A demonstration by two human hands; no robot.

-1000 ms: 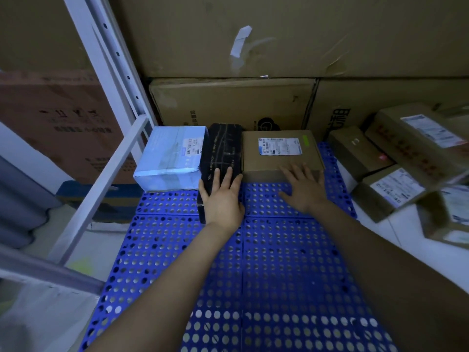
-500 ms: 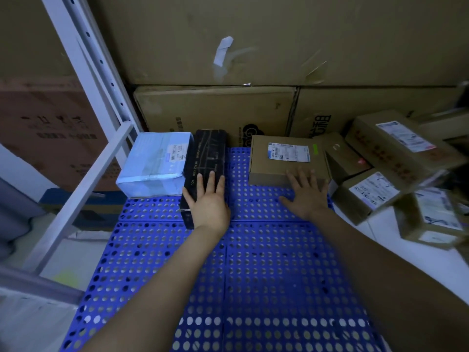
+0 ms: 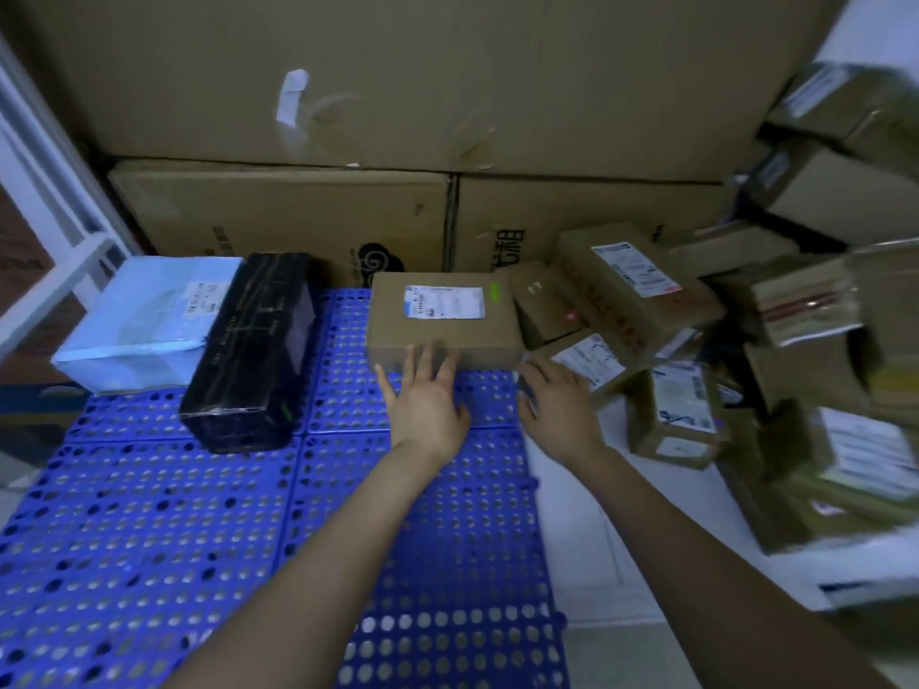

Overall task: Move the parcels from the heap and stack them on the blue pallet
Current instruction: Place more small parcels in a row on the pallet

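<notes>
Brown cardboard box (image 3: 442, 318) sits at the back right of the blue pallet (image 3: 248, 529), the left hand (image 3: 427, 407) flat against its near side, fingers spread, gripping nothing. Right hand (image 3: 559, 407) hovers open at its corner. Black parcel (image 3: 253, 345) and pale blue parcel (image 3: 149, 323) lie left; the heap (image 3: 721, 350) sprawls right.

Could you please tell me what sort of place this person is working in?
Probably a parcel depot or warehouse storeroom: a heap of labelled parcels lies on the floor, large cardboard cartons are stacked along the wall, and a blue pallet already holds three parcels.
</notes>
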